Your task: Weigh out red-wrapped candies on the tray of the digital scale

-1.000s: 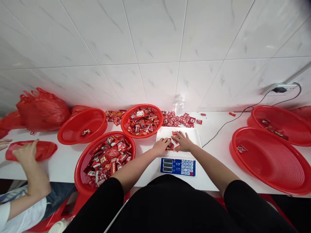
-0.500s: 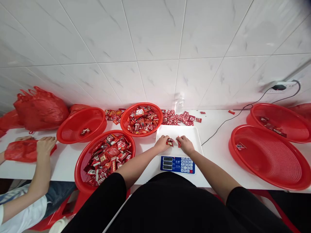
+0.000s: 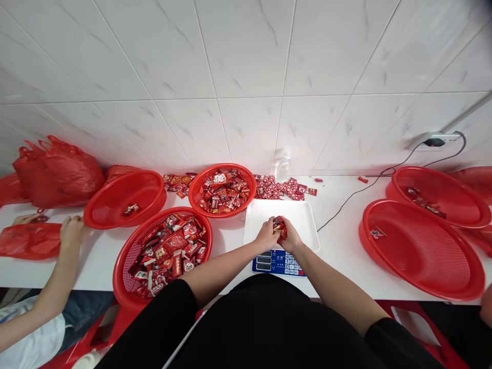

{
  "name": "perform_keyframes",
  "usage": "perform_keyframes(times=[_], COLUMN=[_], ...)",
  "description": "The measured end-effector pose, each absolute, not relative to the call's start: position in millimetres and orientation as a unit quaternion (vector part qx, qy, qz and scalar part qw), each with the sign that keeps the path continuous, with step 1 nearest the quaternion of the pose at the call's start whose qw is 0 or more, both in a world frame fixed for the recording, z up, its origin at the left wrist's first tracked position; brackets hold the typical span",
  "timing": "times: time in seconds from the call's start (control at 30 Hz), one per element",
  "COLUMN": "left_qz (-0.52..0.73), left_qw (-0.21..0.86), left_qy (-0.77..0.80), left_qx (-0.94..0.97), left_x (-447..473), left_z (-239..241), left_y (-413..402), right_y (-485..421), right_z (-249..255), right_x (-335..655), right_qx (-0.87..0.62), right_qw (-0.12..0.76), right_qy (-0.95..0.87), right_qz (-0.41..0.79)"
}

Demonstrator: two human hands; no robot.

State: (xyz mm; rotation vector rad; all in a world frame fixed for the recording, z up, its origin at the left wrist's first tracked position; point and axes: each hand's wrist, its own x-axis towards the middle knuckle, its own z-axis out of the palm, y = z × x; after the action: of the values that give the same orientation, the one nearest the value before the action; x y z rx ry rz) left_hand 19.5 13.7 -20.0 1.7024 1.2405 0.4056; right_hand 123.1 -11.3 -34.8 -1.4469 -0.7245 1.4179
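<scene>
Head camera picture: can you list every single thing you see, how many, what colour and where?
baskets: five, red, on the white table, three left, two right
wrapped candies: many, red, filling two left baskets
loose candies: a pile, red, by the wall
scale tray: one, white, centre
scale keypad: one, blue, front of tray
plastic bags: several, red, far left
cable: one, black, running to a wall socket
co-worker's hand: one, by a red bag, left edge
left hand: one, cupping a candy bunch over the tray
right hand: one, pressed against the same bunch
</scene>
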Motion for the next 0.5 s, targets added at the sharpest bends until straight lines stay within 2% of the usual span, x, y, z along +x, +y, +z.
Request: perform_keyframes(times=[0.17, 0.33, 0.5], left_qz=[0.086, 0.109, 0.213], left_qw=[0.398, 0.397, 0.437], left_qy=[0.512, 0.451, 0.327], left_qx=[0.757, 0.792, 0.81], left_x=[18.8, 19.5, 19.2], left_z=[-10.7, -1.9, 0.8], left_y=[8.5, 2.4, 2.2], right_y=[-18.5, -21.8, -30.4], right_z=[-21.1, -16.4, -12.6], right_x=[125.8, 127.5, 150.1], right_qx=[-0.449, -0.389, -0.381], right_qw=[0.501, 0.597, 0.63], right_qy=[-0.143, -0.06, -0.011], right_qz=[0.726, 0.698, 0.677])
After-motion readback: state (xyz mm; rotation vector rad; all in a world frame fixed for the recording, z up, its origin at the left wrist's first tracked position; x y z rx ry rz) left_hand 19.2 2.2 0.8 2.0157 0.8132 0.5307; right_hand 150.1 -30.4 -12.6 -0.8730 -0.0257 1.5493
